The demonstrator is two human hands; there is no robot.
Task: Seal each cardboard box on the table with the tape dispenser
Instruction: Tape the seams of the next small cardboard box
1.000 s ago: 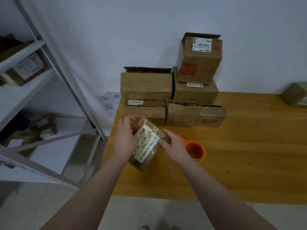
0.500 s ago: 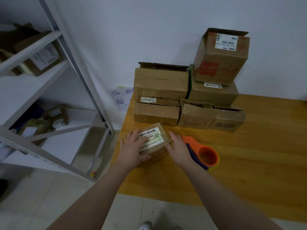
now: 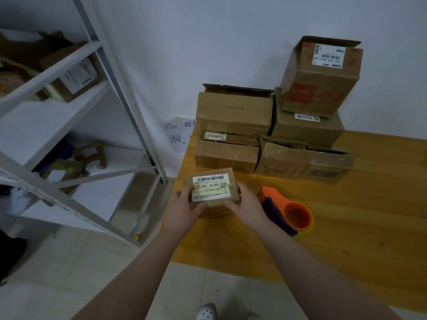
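Small box (image 3: 212,188), label side up, sits between both hands close to the table's left edge, just in front of the stacked boxes (image 3: 233,116) that fill the far-left corner. The left hand (image 3: 184,209) wraps its left end, with the thumb on the label's corner and the fingers curled round the side. The right hand (image 3: 247,204) mirrors it on the right end, thumb on the top edge and fingers tucked round and under. Both hands are clamped on the cardboard, not spread. Whether the small box rests on the table (image 3: 358,239) or is held slightly above it is hard to say, since the hands hide its lower edge.

Holding it by the ends looks meant to square it up and leave the top face free for tape. The tape dispenser (image 3: 288,213) lies on the wood just beside the right hand, on its right, with the orange core opening toward the near edge. That hand would have only a short reach to it after letting go.

Room is uneven. The left edge is very near, with floor and a metal shelving rack (image 3: 129,107) beyond it, so a slip that way could drop the box. The stack stands close behind, and a tape stroke toward the far edge would likely run into it. Open wood lies to the right and toward the near edge.
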